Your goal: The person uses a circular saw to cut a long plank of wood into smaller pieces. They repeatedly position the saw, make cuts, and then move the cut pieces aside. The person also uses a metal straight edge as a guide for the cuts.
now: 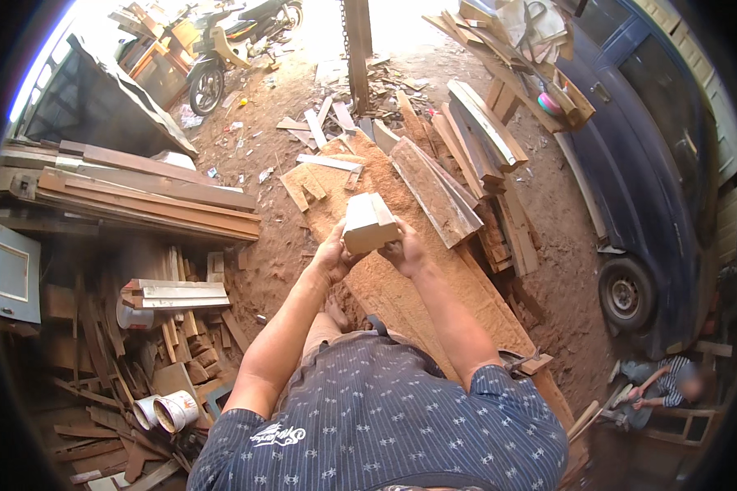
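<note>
Between my two hands I hold a pale, light-coloured wooden block (369, 222), its upper face stepped or made of more than one piece. My left hand (333, 255) grips its left side, with the fingers partly hidden under it. On the right side, my right hand (407, 250) is closed round the lower corner. The block is held up over a long workbench board (434, 303) covered in sawdust. Past the block, short wood offcuts (327, 162) and a pale strip lie on the sawdust.
Stacked planks lean along the bench's right (434, 192), and a timber pile (147, 196) stands at left. Scrap wood and white buckets (175, 411) lie lower left. A dark blue vehicle (630, 164) is at right, a motorbike (221, 61) far off. Another person (663, 385) sits lower right.
</note>
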`<state>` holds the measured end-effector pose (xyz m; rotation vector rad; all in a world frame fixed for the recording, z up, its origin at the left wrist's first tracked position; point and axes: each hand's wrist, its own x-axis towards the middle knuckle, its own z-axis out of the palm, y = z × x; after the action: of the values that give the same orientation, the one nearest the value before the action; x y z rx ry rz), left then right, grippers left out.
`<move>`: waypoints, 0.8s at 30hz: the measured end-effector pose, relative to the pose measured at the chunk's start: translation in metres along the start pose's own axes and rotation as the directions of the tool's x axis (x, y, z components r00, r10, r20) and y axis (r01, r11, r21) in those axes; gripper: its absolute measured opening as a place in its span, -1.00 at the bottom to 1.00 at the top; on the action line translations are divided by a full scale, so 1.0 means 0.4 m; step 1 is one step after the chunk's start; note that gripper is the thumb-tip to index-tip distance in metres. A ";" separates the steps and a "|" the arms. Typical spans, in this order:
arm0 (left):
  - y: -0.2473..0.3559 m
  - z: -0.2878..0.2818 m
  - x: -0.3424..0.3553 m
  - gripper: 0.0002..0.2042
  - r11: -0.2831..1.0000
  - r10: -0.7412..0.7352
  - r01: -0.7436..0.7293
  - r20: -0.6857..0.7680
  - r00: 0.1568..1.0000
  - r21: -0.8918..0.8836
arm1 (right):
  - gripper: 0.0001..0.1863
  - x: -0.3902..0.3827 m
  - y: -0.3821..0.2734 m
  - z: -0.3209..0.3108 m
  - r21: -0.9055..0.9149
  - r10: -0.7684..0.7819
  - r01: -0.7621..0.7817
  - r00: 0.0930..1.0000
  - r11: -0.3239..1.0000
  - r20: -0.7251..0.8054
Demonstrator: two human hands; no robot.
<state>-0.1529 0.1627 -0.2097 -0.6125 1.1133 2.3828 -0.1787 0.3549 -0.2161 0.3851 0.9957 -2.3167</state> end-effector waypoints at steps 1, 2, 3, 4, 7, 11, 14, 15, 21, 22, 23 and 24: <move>-0.018 -0.025 0.002 -0.46 1.000 -0.021 0.022 -0.021 1.000 0.022 | -0.53 -0.007 0.006 -0.020 -0.062 0.038 -0.038 0.999 0.997 0.003; -0.048 -0.066 0.006 -0.47 0.998 -0.039 0.040 -0.048 0.998 0.039 | -0.53 -0.025 0.011 -0.031 -0.126 0.082 -0.081 0.997 0.989 0.009; -0.083 -0.089 -0.010 -0.48 0.996 -0.069 0.073 -0.076 0.995 0.051 | -0.52 -0.050 0.022 -0.048 -0.186 0.132 -0.130 0.991 0.974 0.000; -0.126 -0.103 -0.024 -0.48 0.994 -0.037 0.054 -0.174 0.984 0.091 | -0.47 -0.068 0.032 -0.060 -0.118 0.183 -0.178 0.983 0.977 0.030; -0.250 -0.150 -0.054 -0.52 0.967 -0.176 0.209 -0.210 0.962 0.148 | -0.46 -0.069 0.145 -0.188 -0.255 0.318 -0.315 0.948 0.914 -0.031; -0.328 -0.170 -0.074 -0.54 0.941 -0.223 0.265 -0.202 0.954 0.211 | -0.52 -0.072 0.261 -0.277 -0.270 0.318 -0.344 0.938 0.899 -0.136; -0.368 -0.188 -0.074 -0.57 0.955 -0.272 0.292 -0.226 0.935 0.059 | -0.58 -0.073 0.287 -0.292 -0.295 0.320 -0.359 0.931 0.885 -0.173; -0.380 -0.205 -0.072 -0.57 0.962 -0.267 0.274 -0.240 0.933 -0.002 | -0.60 -0.070 0.290 -0.276 -0.372 0.289 -0.348 0.935 0.860 -0.207; -0.299 -0.122 -0.085 -0.33 0.960 -0.110 0.158 -0.206 0.972 0.233 | -0.58 -0.087 0.224 -0.134 -0.539 0.026 -0.056 0.998 0.840 -0.064; -0.269 -0.106 -0.092 -0.30 0.984 -0.154 0.168 -0.172 0.973 0.065 | -0.57 -0.097 0.196 -0.097 -0.467 -0.014 0.019 1.000 0.884 0.014; -0.231 -0.084 -0.099 -0.27 0.980 -0.187 0.176 -0.126 0.974 -0.097 | -0.56 -0.102 0.169 -0.061 -0.384 -0.065 0.095 0.994 0.918 0.091; -0.188 -0.051 -0.114 -0.22 0.984 -0.136 0.121 -0.107 0.985 -0.132 | -0.47 -0.102 0.151 -0.032 -0.361 -0.071 0.131 0.982 0.923 0.174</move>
<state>-0.0704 0.1813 -0.2409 -0.8497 0.9443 2.3430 -0.1091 0.3471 -0.2399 -0.0049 1.3662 -2.1413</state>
